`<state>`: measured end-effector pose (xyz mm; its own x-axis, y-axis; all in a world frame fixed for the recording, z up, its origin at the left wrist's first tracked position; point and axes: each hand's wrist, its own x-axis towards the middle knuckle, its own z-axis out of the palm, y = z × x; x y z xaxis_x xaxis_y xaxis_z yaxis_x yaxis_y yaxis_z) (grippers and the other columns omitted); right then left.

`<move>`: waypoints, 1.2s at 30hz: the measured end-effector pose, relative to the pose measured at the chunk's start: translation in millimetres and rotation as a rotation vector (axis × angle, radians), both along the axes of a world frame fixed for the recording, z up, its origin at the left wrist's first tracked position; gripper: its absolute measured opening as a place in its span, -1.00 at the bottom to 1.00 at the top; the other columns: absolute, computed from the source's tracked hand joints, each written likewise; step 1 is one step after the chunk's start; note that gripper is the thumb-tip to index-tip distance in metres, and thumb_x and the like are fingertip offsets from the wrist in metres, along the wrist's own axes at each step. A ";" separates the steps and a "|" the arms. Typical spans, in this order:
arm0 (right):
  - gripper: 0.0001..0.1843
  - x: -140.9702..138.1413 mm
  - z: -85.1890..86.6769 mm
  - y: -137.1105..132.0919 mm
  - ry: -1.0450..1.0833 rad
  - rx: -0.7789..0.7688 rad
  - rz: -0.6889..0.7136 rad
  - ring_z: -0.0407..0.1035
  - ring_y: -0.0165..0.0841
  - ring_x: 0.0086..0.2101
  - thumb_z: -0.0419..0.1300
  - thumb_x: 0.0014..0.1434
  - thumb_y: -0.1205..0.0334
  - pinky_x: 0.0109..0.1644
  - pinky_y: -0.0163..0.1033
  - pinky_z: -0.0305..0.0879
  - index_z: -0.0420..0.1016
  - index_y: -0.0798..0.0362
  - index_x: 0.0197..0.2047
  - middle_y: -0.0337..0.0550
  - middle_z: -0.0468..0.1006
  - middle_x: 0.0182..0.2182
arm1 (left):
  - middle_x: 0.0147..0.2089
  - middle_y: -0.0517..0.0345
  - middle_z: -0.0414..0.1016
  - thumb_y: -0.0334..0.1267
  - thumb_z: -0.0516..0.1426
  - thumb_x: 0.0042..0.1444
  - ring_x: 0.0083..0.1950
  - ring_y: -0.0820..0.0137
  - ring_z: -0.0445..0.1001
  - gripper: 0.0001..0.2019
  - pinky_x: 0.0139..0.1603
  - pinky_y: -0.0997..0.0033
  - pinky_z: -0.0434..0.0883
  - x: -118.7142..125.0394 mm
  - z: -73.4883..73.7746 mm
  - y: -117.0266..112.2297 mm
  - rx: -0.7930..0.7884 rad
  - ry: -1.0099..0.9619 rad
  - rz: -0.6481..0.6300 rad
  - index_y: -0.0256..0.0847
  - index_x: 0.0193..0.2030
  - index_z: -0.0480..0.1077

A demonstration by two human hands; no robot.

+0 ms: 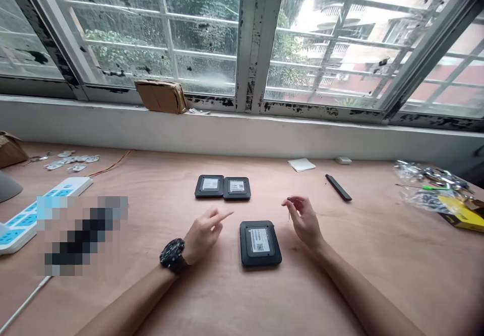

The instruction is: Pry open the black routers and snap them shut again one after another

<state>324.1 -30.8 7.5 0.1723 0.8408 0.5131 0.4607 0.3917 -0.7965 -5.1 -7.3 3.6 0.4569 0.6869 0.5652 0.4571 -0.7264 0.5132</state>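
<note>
A black square device (260, 270), rounded at the corners and with a white printed label, lies flat on the table between my hands. My left hand (204, 235) is left of it, index finger stretched out and the other fingers partly curled; it holds nothing. On the device's right, my right hand (304, 220) pinches a small thin-shafted tool (289, 215) that points downward, perhaps a small screwdriver; most of it is hidden by the fingers. Farther back, two similar labelled black squares, a left one (209, 186) and a right one (237, 188), lie side by side.
A long black bar (338, 188) lies at right, near a white pad (301, 164). Plastic bags (431, 177) and a yellow box (463, 215) crowd the right edge. At left are a power strip (22, 220) and white pieces (71, 160). A windowsill (227, 119) runs behind.
</note>
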 end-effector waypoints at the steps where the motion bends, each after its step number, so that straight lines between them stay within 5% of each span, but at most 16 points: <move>1: -0.76 -2.1 -0.6 0.1 0.033 0.010 0.018 0.50 -0.21 -0.16 0.14 0.40 0.00 -0.14 -0.10 0.41 0.33 -0.04 0.00 -0.08 0.61 -0.21 | -0.34 0.20 0.31 -0.55 -0.06 0.27 -0.35 0.41 0.35 -0.49 -0.30 0.46 0.39 -1.3 -2.2 1.0 0.005 0.016 -0.011 -0.09 0.23 0.46; 7: -0.76 -21.0 3.8 -5.4 0.244 0.046 0.092 0.45 -0.25 -0.20 0.11 0.42 0.03 -0.23 -0.17 0.40 0.34 -0.07 0.06 -0.13 0.54 -0.24 | -0.36 0.19 0.39 -0.59 -0.06 0.25 -0.40 0.45 0.39 -0.54 -0.39 0.52 0.34 6.2 -15.6 -5.1 0.019 0.139 -0.099 -0.10 0.01 0.57; 13: -0.81 -41.7 9.4 -9.8 0.302 0.069 0.193 0.42 -0.29 -0.26 0.09 0.44 0.05 -0.34 -0.24 0.34 0.33 -0.10 0.04 -0.15 0.52 -0.27 | -0.12 0.06 0.52 -0.29 0.07 0.38 -0.20 0.36 0.53 -0.66 -0.16 0.40 0.49 9.1 1.0 -13.4 -0.020 0.138 -0.134 -0.07 0.24 0.44; 19: -0.81 -47.7 8.2 -9.2 0.232 0.051 0.215 0.40 -0.28 -0.30 0.06 0.45 0.04 -0.41 -0.24 0.28 0.31 -0.10 0.04 -0.15 0.50 -0.28 | 0.40 -0.12 0.29 0.25 0.28 0.12 0.37 -0.02 0.30 -0.12 0.40 -0.09 0.24 9.4 14.2 -15.1 -0.050 0.288 -0.234 -0.09 0.47 0.14; 22: -0.82 -48.5 9.8 -11.0 0.255 0.059 0.199 0.39 -0.29 -0.32 0.05 0.45 0.03 -0.44 -0.25 0.27 0.29 -0.10 0.03 -0.15 0.50 -0.29 | 0.44 -0.15 0.24 0.36 0.26 0.05 0.42 -0.08 0.24 0.01 0.45 -0.23 0.10 10.9 8.6 -14.8 -0.093 0.374 -0.271 -0.13 0.51 0.05; 31: -0.84 -48.5 14.4 -13.9 0.184 -0.017 0.253 0.38 -0.32 -0.30 0.09 0.43 0.08 -0.31 -0.21 0.34 0.40 -0.08 -0.02 -0.11 0.50 -0.16 | 0.45 -0.16 0.23 0.34 0.24 0.08 0.44 -0.07 0.22 -0.02 0.46 -0.24 0.05 11.0 7.9 -14.2 -0.134 0.398 -0.286 -0.12 0.51 0.05; 36: -0.73 -45.6 26.6 -11.5 0.322 -0.174 0.353 0.17 -0.43 -0.53 0.03 0.41 0.03 -0.51 -0.27 0.13 0.47 -0.02 -0.08 -0.18 0.45 -0.30 | 0.43 -0.21 0.25 0.46 0.23 -0.05 0.42 -0.11 0.23 0.13 0.47 -0.24 0.03 16.3 6.1 -16.7 -0.136 0.388 -0.268 -0.17 0.51 0.03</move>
